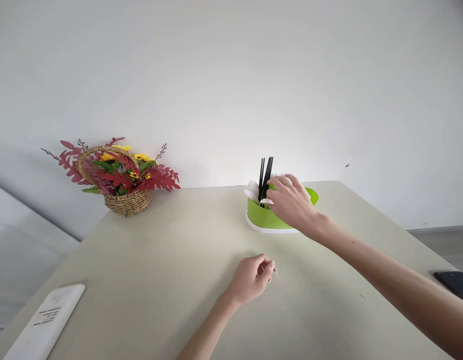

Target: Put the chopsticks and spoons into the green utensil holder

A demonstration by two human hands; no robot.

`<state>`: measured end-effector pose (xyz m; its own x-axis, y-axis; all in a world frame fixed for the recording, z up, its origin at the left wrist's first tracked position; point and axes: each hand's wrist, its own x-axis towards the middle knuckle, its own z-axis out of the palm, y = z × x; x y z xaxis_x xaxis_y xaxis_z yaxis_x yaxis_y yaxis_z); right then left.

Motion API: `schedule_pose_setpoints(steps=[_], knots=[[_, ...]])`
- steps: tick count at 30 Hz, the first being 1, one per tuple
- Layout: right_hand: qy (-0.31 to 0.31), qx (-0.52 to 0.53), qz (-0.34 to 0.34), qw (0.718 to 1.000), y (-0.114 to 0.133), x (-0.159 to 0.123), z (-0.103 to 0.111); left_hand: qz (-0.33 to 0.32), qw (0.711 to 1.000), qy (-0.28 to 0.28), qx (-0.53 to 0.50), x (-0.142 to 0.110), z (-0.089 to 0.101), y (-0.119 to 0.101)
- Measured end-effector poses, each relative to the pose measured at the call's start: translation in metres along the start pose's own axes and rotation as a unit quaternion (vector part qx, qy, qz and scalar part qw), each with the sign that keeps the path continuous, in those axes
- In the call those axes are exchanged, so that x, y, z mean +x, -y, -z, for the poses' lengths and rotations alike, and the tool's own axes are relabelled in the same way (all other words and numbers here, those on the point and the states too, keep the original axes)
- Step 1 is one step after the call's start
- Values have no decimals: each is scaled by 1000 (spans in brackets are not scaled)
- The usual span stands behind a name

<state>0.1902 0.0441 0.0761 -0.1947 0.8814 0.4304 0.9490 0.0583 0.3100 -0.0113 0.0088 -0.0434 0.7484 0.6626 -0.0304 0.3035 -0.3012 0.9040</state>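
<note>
A green cutlery holder on a white base stands near the far edge of the pale table. Black chopsticks and white spoons stick up from it. My right hand reaches over the holder's right side, its fingers curled around a white spoon handle at the rim. Nearer to me, my left hand rests on the table, its fingers loosely curled and nothing visible in them.
A woven basket of red leaves and yellow flowers sits at the far left by the wall. A white remote lies at the near left edge. A black phone lies at the right edge.
</note>
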Motion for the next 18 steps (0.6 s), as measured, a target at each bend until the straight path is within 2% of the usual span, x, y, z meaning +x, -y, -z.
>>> schedule_pose_setpoints(steps=[10,18], knots=[[-22,-8,1,1000,8,-2,-14,-2,1000,2,18,1,0,1],[-28,52,-10,998,9,-13,-13,1,1000,2,16,1,0,0]])
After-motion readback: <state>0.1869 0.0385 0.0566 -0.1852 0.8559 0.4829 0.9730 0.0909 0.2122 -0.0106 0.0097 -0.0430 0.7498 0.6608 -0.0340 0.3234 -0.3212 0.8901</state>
